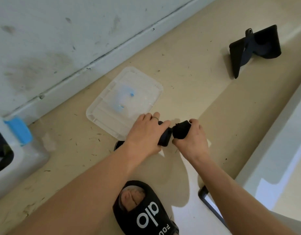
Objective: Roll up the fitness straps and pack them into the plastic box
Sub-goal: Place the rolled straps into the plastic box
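Both hands were low over the beige floor (188,85), working one black fitness strap (173,133). L hand (144,134) had its fingers (164,123) curled over the strap's left part, a thin ring on one of them; R hand (194,139) had fingers (194,122) and thumb wrapped round the bunched, partly rolled right part. The strap's long axis ran roughly left-right between the two grips, left end dipping a bit toward the viewer, w/ a pinched narrow spot midway between the hands. A dark bit (119,144) showed under the L wrist; couldn't tell if it belonged to the same strap. Just beyond the L fingers, touching distance, lay a clear plastic lid (102,112) flat on the floor w/ blue marks near its middle, long axis running diagonally away toward the wall (44,39) and baseboard. Well left of the L hand, at frame edge, sat the plastic box (22,155) w/ a blue latch (19,129) and dark stuff inside. Far beyond the R fingers, another black strap (253,50) lay loosely folded, standing partly on edge, w/ a metal eyelet at its top. Near the viewer, between the forearms, a foot in a black slide sandal (144,211) w/ white lettering. A dark-edged flat item (209,202) was under the R forearm.
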A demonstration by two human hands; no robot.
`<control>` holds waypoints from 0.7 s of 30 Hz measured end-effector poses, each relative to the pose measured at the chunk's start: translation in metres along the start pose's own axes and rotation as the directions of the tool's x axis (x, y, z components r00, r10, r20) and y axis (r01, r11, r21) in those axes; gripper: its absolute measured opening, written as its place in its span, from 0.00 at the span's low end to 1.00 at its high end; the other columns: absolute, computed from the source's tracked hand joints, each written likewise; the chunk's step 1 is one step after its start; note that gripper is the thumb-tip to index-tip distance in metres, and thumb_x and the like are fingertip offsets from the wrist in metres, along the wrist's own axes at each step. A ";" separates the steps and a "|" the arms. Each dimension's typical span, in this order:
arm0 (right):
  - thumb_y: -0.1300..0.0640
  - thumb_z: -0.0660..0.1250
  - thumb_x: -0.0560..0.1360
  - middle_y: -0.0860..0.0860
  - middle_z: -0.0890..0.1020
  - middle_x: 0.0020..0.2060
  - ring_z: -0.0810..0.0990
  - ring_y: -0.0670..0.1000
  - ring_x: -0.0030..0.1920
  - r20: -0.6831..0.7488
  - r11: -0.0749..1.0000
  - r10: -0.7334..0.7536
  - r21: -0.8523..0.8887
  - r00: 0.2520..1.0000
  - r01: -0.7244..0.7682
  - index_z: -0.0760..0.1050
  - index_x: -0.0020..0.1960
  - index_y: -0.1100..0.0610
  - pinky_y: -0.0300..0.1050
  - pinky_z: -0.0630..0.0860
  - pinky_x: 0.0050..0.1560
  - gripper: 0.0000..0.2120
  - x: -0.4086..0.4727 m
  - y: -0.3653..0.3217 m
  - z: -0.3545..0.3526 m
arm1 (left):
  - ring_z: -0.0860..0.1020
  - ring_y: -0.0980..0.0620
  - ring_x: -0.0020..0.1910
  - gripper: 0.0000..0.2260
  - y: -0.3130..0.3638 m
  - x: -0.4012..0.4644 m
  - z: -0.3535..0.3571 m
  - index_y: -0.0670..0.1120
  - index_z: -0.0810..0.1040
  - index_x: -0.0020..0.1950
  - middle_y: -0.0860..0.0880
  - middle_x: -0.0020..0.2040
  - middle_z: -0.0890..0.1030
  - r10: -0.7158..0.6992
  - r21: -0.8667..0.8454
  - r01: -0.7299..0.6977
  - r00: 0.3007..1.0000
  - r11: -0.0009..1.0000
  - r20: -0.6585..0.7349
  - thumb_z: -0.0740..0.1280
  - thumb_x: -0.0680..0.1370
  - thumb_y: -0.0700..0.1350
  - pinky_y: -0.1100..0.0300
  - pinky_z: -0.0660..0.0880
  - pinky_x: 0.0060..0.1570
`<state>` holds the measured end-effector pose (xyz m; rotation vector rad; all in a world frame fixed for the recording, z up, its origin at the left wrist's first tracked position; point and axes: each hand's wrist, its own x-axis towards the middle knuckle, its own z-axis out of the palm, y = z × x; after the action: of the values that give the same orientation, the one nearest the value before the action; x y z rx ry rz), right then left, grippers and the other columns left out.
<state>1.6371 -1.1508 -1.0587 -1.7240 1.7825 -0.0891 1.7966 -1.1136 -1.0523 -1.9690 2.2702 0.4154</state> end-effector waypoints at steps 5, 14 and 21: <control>0.59 0.75 0.69 0.53 0.74 0.57 0.75 0.59 0.60 -0.066 0.966 -0.200 0.151 0.978 0.208 0.64 0.71 0.58 0.56 0.77 0.56 0.35 0.001 -0.083 -0.004 | 0.73 0.46 0.50 0.29 -0.055 -0.033 -0.048 0.50 0.68 0.65 0.48 0.58 0.70 -0.182 -0.112 0.167 0.973 0.980 -0.145 0.72 0.69 0.58 0.55 0.65 0.42; 0.59 0.75 0.69 0.48 0.68 0.58 0.72 0.48 0.53 -0.004 0.740 -0.646 0.240 0.763 0.628 0.68 0.68 0.55 0.31 0.69 0.43 0.30 -0.070 -0.262 0.056 | 0.75 0.43 0.41 0.30 -0.185 -0.196 -0.115 0.47 0.63 0.61 0.52 0.41 0.70 -0.619 -0.354 0.515 0.713 0.781 -0.328 0.76 0.67 0.50 0.51 0.71 0.36; 0.61 0.73 0.69 0.53 0.74 0.61 0.75 0.56 0.59 0.281 0.413 -0.882 0.081 0.377 0.907 0.71 0.70 0.55 0.50 0.76 0.55 0.30 -0.143 -0.369 0.143 | 0.75 0.43 0.47 0.30 -0.270 -0.356 -0.078 0.50 0.65 0.61 0.48 0.54 0.69 -0.823 -0.416 0.711 0.513 0.567 -0.246 0.77 0.66 0.53 0.51 0.72 0.43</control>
<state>2.0177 -1.0147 -0.9403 -2.4482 0.4312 -0.2123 2.1247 -0.8288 -0.9228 -3.1936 1.1947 0.1905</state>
